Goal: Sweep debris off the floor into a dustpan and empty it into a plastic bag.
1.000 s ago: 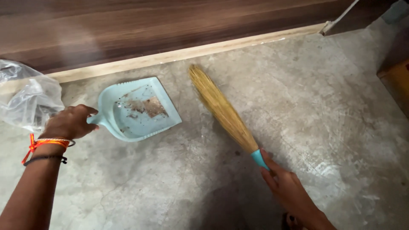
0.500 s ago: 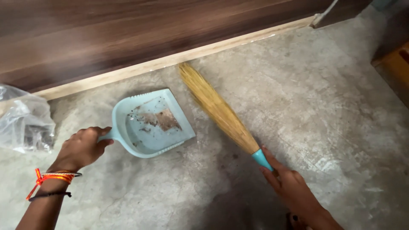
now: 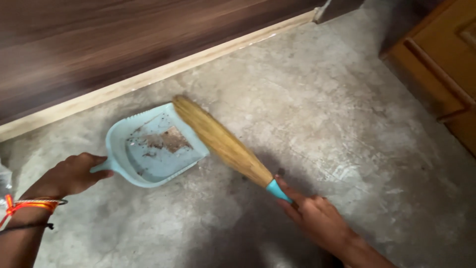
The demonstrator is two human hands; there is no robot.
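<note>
Head view, looking down at a grey concrete floor (image 3: 347,149). Left hand (image 3: 69,174) at lower left, fingers closed around the handle of a light blue dustpan (image 3: 148,164). Dustpan sits flat on the floor, mouth pointing up and right toward the wall. Inside the pan: brown dust patch and dark specks (image 3: 161,140), mostly in the upper half. Left wrist carries an orange thread band (image 3: 27,206) and a thin dark cord below it.

Right hand (image 3: 315,218) at lower centre-right, fingers wrapped on the teal grip of a straw broom (image 3: 223,144). Broom runs diagonally from the hand up and left; bristle tip lies over the pan's right edge, near its upper right corner. Bristles look slightly motion-blurred. Whether the tip touches the pan or only crosses above it cannot be told.

Dark shadow on the floor under the broom and the right arm, at bottom centre. A few loose specks on the floor just right of the pan's front lip.

Along the top: dark wood-grain panel (image 3: 124,44) with a pale wooden strip (image 3: 148,77) at its base, running diagonally where it meets the floor. Top right: orange-brown wooden cabinet (image 3: 441,59) with a raised moulding. Far left edge: a sliver of clear plastic (image 3: 3,178), mostly out of frame.
</note>
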